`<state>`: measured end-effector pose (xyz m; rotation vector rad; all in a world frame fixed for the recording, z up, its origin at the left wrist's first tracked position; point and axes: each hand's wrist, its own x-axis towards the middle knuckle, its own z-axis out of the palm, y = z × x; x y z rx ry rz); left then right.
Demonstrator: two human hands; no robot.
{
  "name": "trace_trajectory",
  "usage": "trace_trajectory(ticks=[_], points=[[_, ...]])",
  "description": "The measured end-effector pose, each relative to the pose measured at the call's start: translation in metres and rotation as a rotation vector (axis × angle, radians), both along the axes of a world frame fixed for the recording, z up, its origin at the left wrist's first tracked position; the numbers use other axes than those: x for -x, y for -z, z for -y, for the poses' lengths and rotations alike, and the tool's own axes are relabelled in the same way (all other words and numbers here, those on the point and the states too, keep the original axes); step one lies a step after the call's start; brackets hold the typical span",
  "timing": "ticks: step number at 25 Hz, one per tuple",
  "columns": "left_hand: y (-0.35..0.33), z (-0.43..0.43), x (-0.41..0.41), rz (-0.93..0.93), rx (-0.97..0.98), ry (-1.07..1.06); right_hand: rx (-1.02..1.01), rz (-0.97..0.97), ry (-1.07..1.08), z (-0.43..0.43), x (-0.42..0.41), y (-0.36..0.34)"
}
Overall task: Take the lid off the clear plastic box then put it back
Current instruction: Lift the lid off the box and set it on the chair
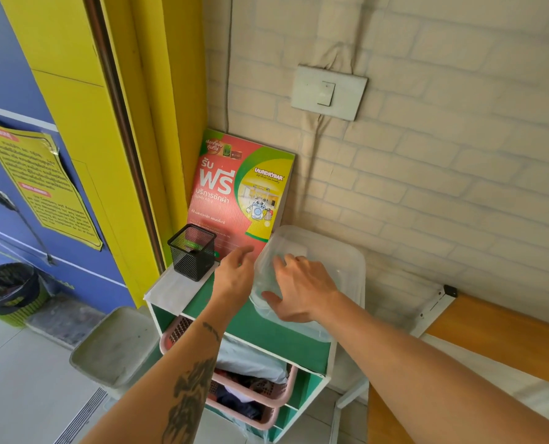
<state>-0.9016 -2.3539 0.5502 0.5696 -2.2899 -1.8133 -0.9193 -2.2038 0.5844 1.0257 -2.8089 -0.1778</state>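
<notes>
The right hand (302, 291) lay palm-down on the clear plastic box (311, 277), fingers spread across its lid (327, 251) and thumb against the near left edge; a firm grip could not be told. The box was see-through, rounded at the corners, its lid on, and it sat on the right part of the green-and-white shelf unit (266, 328). The left hand (234, 274), fingers loosely apart and holding nothing, hovered at the box's nine o'clock. A black mesh cup (192, 251) stood further toward nine o'clock, a red poster (234, 193) leaning at eleven.
</notes>
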Motion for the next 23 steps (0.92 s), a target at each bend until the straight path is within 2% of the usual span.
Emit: trace_trajectory(ticks=[3, 6, 12, 15, 18, 23], points=[[-0.016, -0.008, 0.013, 0.035, 0.089, 0.056, 0.029, 0.034, -0.003, -0.002, -0.001, -0.001], [-0.019, -0.011, 0.017, 0.062, 0.080, 0.018, 0.156, 0.125, 0.062, -0.018, 0.003, -0.002], [-0.013, -0.024, 0.018, 0.075, 0.176, 0.009, 0.392, 0.253, 0.516, -0.095, 0.013, 0.026], [-0.011, -0.031, 0.023, 0.064, 0.283, 0.065, 0.591, 0.444, 0.718, -0.110, 0.009, 0.044], [-0.008, -0.037, 0.026, 0.081, 0.336, 0.133, 0.788, 0.605, 0.725, -0.105, 0.003, 0.054], [-0.005, -0.047, 0.025, 0.017, 0.384, 0.105, 0.897, 0.554, 0.735, -0.094, 0.002, 0.050]])
